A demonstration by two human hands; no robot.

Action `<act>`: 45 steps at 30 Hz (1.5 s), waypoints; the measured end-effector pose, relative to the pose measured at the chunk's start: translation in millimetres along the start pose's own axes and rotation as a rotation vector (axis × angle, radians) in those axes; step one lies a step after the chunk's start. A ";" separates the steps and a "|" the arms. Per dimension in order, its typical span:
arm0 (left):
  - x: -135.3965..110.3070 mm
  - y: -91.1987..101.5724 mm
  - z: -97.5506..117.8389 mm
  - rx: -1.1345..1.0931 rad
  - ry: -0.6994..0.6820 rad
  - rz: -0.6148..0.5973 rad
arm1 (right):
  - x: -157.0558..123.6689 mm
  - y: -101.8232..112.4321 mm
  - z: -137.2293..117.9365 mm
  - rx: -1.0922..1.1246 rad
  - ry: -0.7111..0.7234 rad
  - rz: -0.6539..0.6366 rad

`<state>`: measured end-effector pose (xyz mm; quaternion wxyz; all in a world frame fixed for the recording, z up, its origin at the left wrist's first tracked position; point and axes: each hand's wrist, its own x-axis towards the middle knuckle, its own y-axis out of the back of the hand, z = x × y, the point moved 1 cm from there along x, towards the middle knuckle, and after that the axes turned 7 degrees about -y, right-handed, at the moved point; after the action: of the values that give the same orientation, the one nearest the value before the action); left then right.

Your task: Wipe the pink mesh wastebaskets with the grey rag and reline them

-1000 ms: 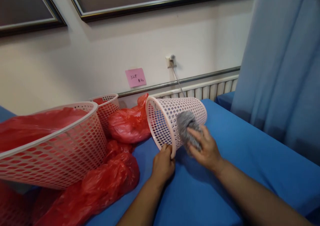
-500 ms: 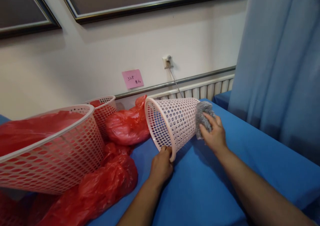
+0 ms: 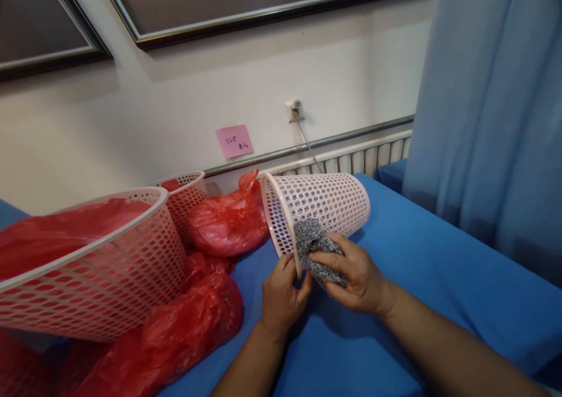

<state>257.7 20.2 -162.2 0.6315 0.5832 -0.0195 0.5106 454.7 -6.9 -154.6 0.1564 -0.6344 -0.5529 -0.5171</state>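
Note:
A pale pink perforated basket [image 3: 325, 201] lies on its side on the blue table [image 3: 421, 280], its open mouth turned toward the left. My left hand [image 3: 281, 294] grips the lower rim of that mouth with closed fingers. My right hand [image 3: 351, 271] is closed on a grey cloth [image 3: 314, 242] and presses it against the basket's side wall close to the rim.
A larger pink basket [image 3: 92, 268] lined with a red plastic bag tilts at the left. A smaller pink basket [image 3: 187, 195] stands behind it. Crumpled red bags [image 3: 228, 221] lie between the baskets. A blue curtain [image 3: 492, 110] hangs at the right.
My right hand has drawn the grey cloth from the basket's closed far end back along the wall to near the rim. The left hand has stayed on the rim.

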 end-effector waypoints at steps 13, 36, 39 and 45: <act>0.3 9.7 -9.4 -0.111 0.064 0.067 | -2.7 4.1 28.0 -0.089 -0.332 0.262; -2.4 0.9 -12.0 -0.239 0.034 -0.120 | -11.9 -26.6 -2.4 -0.142 -0.149 0.107; -2.1 -0.1 -10.4 -0.203 0.039 -0.144 | -8.3 -27.8 3.3 -0.227 -0.204 0.166; -3.0 -2.3 -9.0 -0.121 0.063 -0.167 | -5.9 -17.8 44.6 -0.243 -0.313 0.283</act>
<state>252.7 25.6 -168.6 0.7063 0.5270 0.0180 0.4724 461.7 30.3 -184.7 0.0620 -0.7921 -0.4097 -0.4482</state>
